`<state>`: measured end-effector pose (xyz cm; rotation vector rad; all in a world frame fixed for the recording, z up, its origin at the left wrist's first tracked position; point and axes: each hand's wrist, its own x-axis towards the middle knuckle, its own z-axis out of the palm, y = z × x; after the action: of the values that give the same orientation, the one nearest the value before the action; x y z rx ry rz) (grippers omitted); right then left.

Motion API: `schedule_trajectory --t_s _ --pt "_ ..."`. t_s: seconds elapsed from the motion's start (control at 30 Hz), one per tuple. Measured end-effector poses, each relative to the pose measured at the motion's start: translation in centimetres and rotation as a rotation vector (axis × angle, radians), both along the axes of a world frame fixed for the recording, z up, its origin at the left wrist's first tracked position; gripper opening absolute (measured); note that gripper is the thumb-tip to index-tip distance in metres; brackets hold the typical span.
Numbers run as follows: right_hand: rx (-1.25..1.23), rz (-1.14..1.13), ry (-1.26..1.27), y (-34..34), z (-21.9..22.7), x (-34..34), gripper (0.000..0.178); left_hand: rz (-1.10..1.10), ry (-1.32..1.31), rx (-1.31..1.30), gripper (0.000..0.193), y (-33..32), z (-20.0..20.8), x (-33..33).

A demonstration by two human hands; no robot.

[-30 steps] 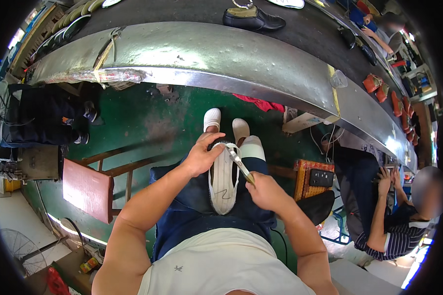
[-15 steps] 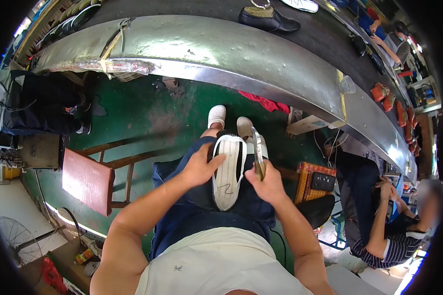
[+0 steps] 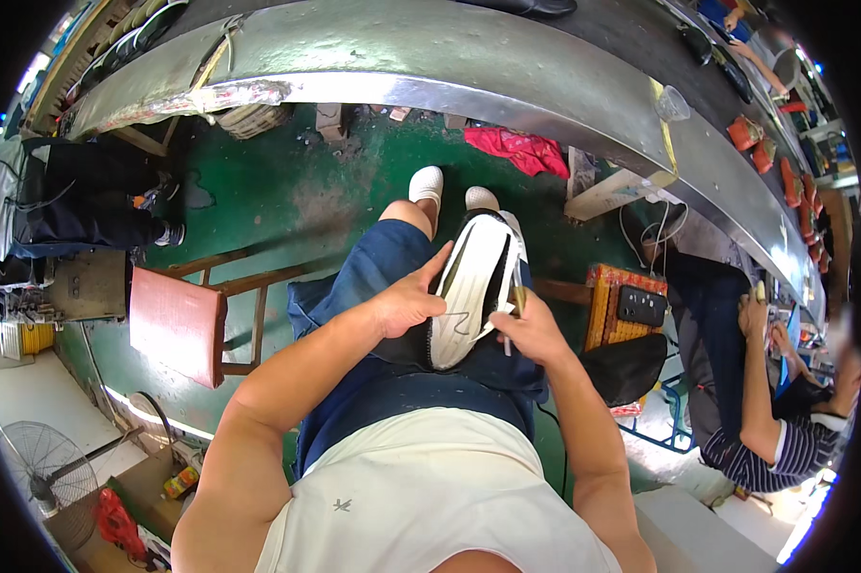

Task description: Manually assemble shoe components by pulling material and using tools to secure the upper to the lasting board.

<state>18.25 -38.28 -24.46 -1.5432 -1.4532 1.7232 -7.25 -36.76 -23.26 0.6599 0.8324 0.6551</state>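
Sole side up across my lap lies a shoe upper on a last, its white insole (image 3: 469,286) marked with a dark scribble and edged by black material (image 3: 504,250). A white strip runs along its right edge. My left hand (image 3: 409,302) grips the shoe's left side, thumb on the insole and index finger along the edge. Against the right edge, my right hand (image 3: 534,329) is closed around a metal hand tool with a brassy handle (image 3: 519,298), perhaps pincers. Thumb and fingers are at the white strip; the tool's working end is partly hidden.
Ahead runs a metal-edged bench (image 3: 354,62) carrying shoes. A wooden stool (image 3: 178,325) stands left, a fan (image 3: 44,477) lower left. At right are a woven seat (image 3: 607,325) with a black phone (image 3: 642,306) and a seated person (image 3: 774,439). Another person's legs (image 3: 96,201) show at left.
The shoe has shifted away from my body and its far end leans further right. My right hand has turned the tool, so its metal head no longer points up beside the shoe.
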Motion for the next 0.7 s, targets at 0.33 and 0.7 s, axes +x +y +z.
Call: schedule_trajectory --t_s 0.33,0.7 --pt "0.357 0.448 -0.427 -3.1 6.1 4.3 0.046 -0.040 0.140 0.144 0.101 -3.6 -4.5 2.7" --pt "0.555 0.854 -1.052 0.5 11.2 -0.5 0.053 -0.122 0.265 0.227 0.110 -3.9 -5.0 2.2"
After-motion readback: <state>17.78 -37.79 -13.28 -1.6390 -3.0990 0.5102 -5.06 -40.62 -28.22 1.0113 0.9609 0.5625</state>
